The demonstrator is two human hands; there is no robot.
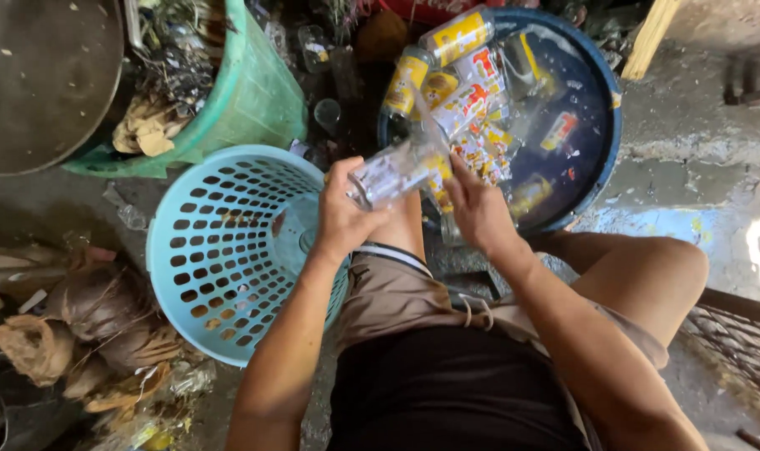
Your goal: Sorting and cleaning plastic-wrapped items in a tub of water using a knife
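Glass bottle (394, 171), clear and lying nearly level, sits between my two hands above my knees. My left hand (342, 219) is wrapped around its open-mouthed end, fingers curled over the top and thumb under. My right hand (477, 209) closes on the other end, where a yellow and red label (441, 169) clings to the glass; the fingertips press on that label, though I cannot tell whether they pinch it or only rest there.

Just beyond my right hand stands a dark blue tub (607, 125) of water, its near rim almost under my right wrist. More labelled bottles (447, 75) float and lean in it, crowded on the side closest to my fingers, while the far side of the water is open.

Below and left of my left hand sits a pale blue perforated basket (217, 250), its rim passing right under my left forearm. I see only scraps inside, so there is open room in there. Further out past the basket stands a green bucket (259, 96) stuffed with rubbish, and beside it a flat round metal lid (41, 79).

Left of my left elbow, bundles of brown husk and paper (87, 321) crowd the ground. On the right, past my knee, wet concrete floor (697, 200) lies bare beyond the tub edge.
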